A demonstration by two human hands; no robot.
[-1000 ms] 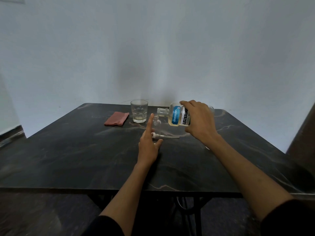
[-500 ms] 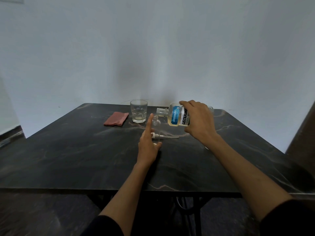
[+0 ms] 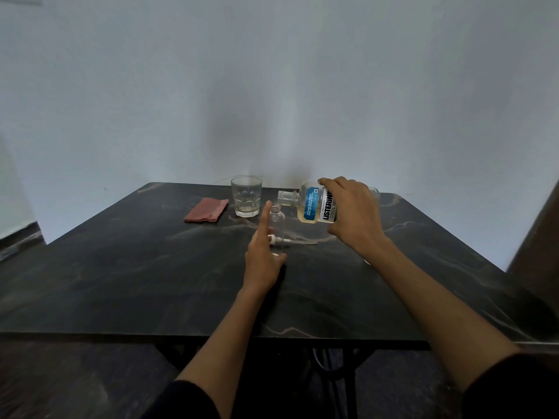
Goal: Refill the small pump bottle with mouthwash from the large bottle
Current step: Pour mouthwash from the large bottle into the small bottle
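The small clear pump bottle [image 3: 277,222] stands upright on the dark table [image 3: 127,267], uncapped. My left hand [image 3: 263,259] holds it low down, index finger straight up its left side and thumb at its base. Its white pump head with dip tube [image 3: 292,241] lies on the table just behind. My right hand [image 3: 351,217] grips the large mouthwash bottle [image 3: 314,207], which is tilted almost level with its open neck pointing left, just above and right of the small bottle's mouth. Yellowish liquid sits in the large bottle's lower side.
A clear drinking glass [image 3: 246,196] stands at the back, left of the bottles. A folded reddish cloth [image 3: 206,209] lies further left. The wall is close behind the table.
Almost nothing differs. The large bottle stays tilted over the small bottle and both hands keep their places.
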